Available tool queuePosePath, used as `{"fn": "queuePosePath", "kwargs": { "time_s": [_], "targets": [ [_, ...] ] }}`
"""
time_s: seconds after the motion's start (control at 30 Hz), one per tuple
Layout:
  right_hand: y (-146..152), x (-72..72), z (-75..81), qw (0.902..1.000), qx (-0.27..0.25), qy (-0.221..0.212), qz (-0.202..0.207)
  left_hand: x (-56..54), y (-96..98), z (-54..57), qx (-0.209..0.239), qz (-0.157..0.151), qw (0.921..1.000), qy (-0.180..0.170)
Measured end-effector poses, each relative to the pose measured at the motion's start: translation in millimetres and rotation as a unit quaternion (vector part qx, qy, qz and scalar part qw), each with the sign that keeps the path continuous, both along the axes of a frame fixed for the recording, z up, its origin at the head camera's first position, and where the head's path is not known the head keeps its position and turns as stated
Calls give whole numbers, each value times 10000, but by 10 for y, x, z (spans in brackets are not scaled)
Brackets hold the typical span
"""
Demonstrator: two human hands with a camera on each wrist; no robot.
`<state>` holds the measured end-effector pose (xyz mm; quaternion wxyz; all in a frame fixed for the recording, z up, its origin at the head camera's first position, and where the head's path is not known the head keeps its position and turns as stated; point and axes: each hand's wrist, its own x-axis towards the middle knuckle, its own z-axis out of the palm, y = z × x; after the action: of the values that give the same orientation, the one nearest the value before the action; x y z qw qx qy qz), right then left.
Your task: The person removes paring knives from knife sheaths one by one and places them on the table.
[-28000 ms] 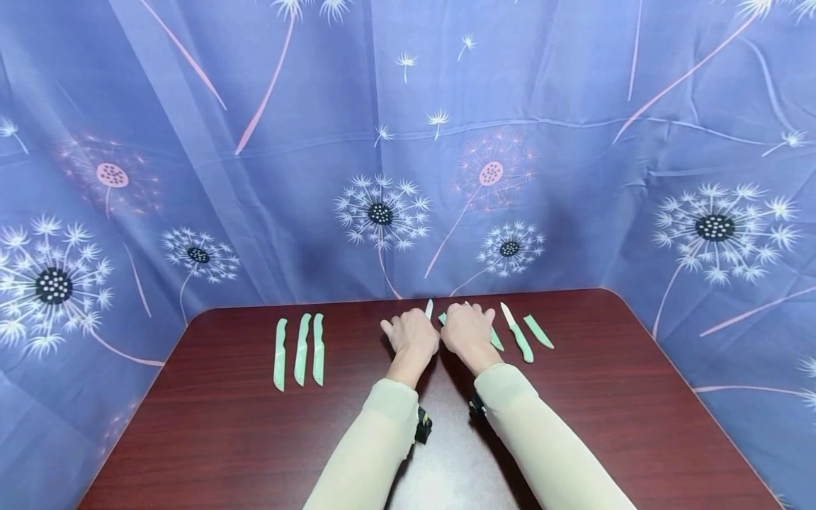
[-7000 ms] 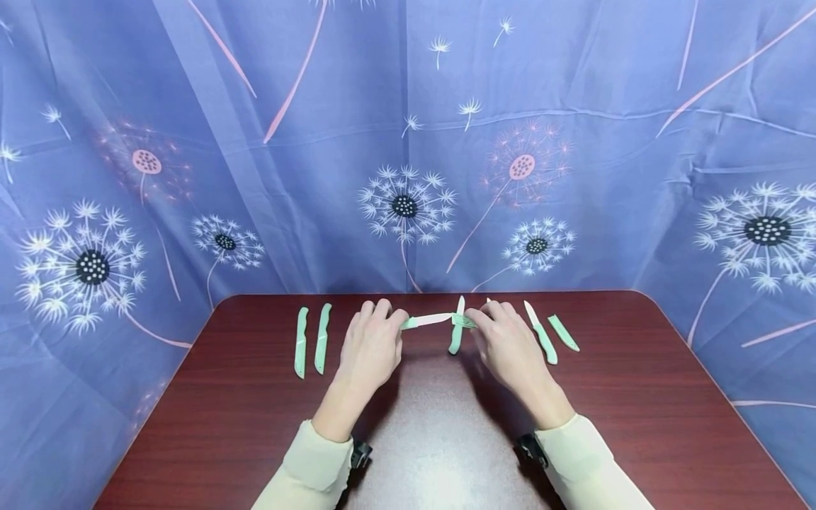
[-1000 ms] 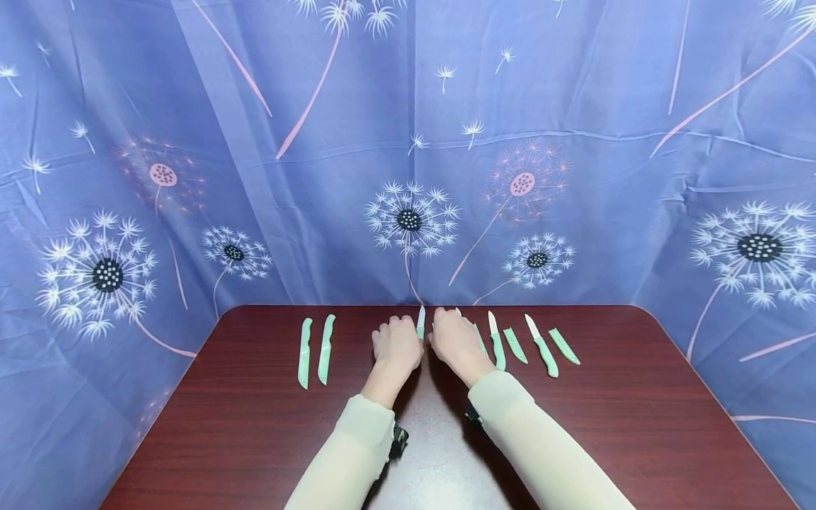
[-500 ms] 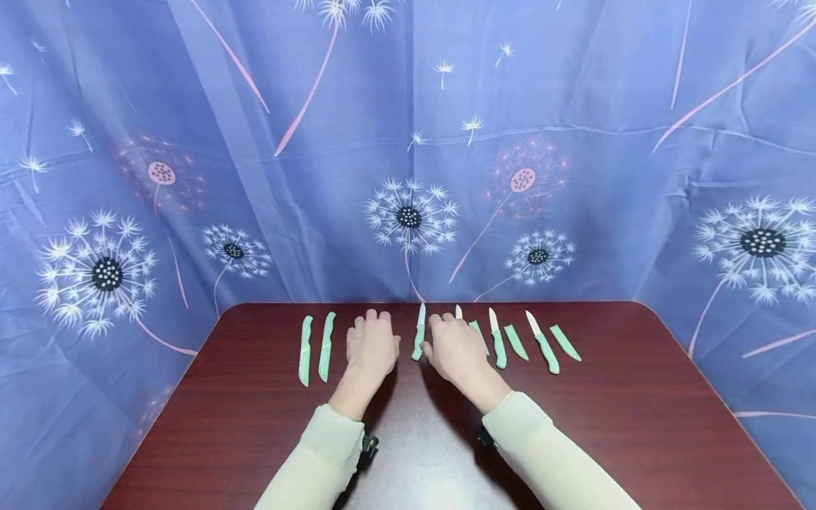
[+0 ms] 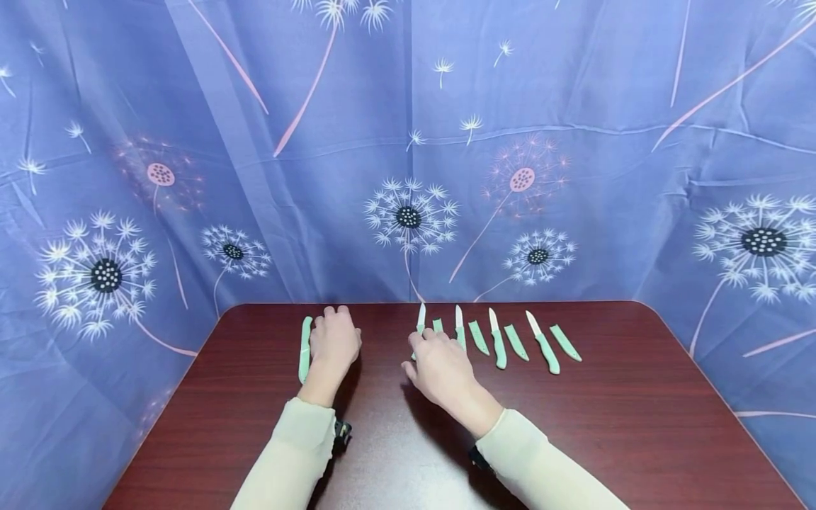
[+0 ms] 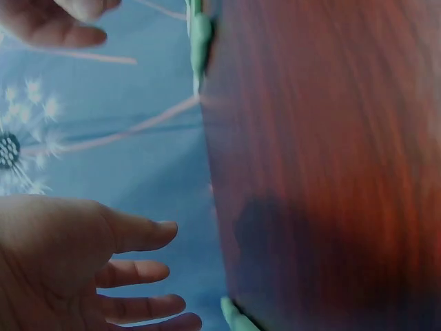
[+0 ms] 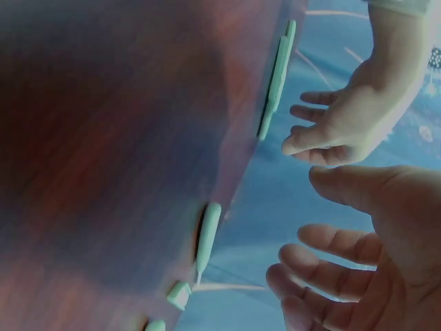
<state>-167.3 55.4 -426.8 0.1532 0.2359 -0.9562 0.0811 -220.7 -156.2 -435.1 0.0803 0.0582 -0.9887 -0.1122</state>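
Note:
My left hand (image 5: 336, 342) hovers at the left side of the table with fingers extended. In the head view it covers one of two sheathed paring knives; the other sheathed knife (image 5: 305, 350) shows beside it. Both overlap as green strips (image 7: 278, 79) in the right wrist view, apart from the left hand's fingertips. My right hand (image 5: 442, 365) is over the middle with loosely bent fingers around nothing. Beneath it lie a bare paring knife (image 5: 421, 316), its handle partly hidden, and a green sheath (image 5: 437, 325).
To the right lie three more bare knives, the nearest knife (image 5: 460, 329), a middle knife (image 5: 496, 340) and a far knife (image 5: 544, 345). Sheaths (image 5: 479, 338) alternate with them. A patterned blue curtain (image 5: 408, 156) hangs behind the dark red table (image 5: 637, 397).
A knife was drawn from its sheath between the hands and laid in the middle with its sheath. The left hand has since moved left to the sheathed knives; the right drew back slightly.

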Motion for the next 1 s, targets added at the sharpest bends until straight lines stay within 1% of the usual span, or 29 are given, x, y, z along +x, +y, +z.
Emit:
{"fn": "queuePosePath", "kwargs": {
  "time_s": [0.13,0.27,0.37,0.47,0.57,0.73,0.87,1.0],
  "targets": [
    [-48,42,-24,9998,131,138,112,-57,-113,-49,114,162,9998,-86],
    [-85,65,-43,9993,194,241,200,-112,-182,-99,104,282,9995,15],
    [-112,77,-50,9993,189,218,246,-154,-214,-122,131,337,9993,24],
    [-142,85,-57,9993,191,153,271,-190,-236,-121,297,401,9987,-111],
    [-168,94,-56,9993,214,140,278,-219,-246,-120,346,438,9982,-235],
    [-197,105,-47,9991,261,155,291,-263,-254,-140,362,496,9975,-363],
    [-213,106,-43,9990,319,62,291,-291,-261,-157,387,550,9969,-414],
    [-224,103,-42,9989,391,-57,250,-324,-267,-167,394,543,9964,-515]
  ]
}}
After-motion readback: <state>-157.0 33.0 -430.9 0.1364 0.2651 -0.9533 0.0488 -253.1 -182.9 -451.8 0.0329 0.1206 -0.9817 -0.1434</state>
